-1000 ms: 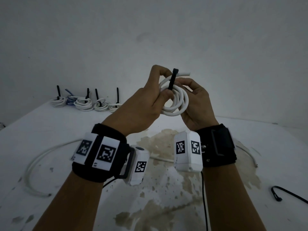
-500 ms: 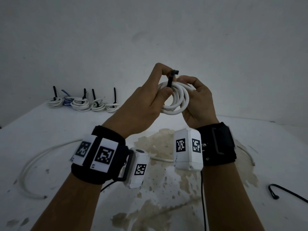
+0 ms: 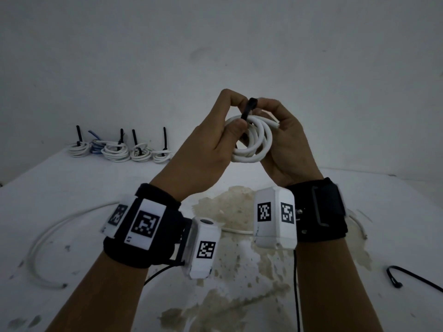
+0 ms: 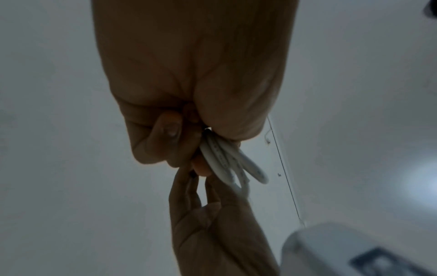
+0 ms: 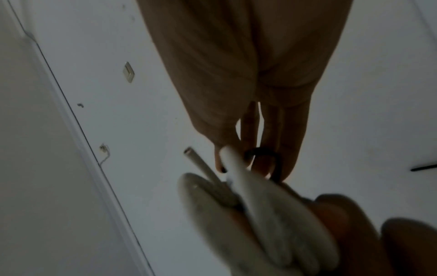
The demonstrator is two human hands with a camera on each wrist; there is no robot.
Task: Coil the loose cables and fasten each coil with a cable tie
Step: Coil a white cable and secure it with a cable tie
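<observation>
I keep the white cable coil (image 3: 254,142) lifted in front of me, above the counter (image 3: 72,188), so both hands can work on it. My left hand (image 3: 206,149) pinches the loops together so they cannot spring open, and my right hand (image 3: 285,142) is curled around the other side, its fingers at the black cable tie (image 3: 248,107). One second ago the tie stood straight up; now it is bent over into a loop.
</observation>
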